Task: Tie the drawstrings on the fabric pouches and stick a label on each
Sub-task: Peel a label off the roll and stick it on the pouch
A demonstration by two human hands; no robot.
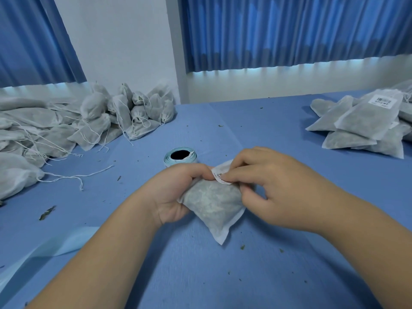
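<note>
Left hand [176,192] curled round pouch [214,208] from 9 o'clock; right hand [267,188] pinches label [221,175] at its 12. Pouch holds grey-green fill.

One wide-angle view, worn on the person's head, looks forward and down, close over the blue table [200,275]. The label roll [181,157] lies near frame centre; beyond the roll rise the wall [124,41] and curtains [289,30]; forearms [111,253] enter nearer than it.

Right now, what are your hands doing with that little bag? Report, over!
Left hand grips pouch from the side. Right hand pinches label at its top edge. Nothing in the way; label roll sits just behind.
</note>
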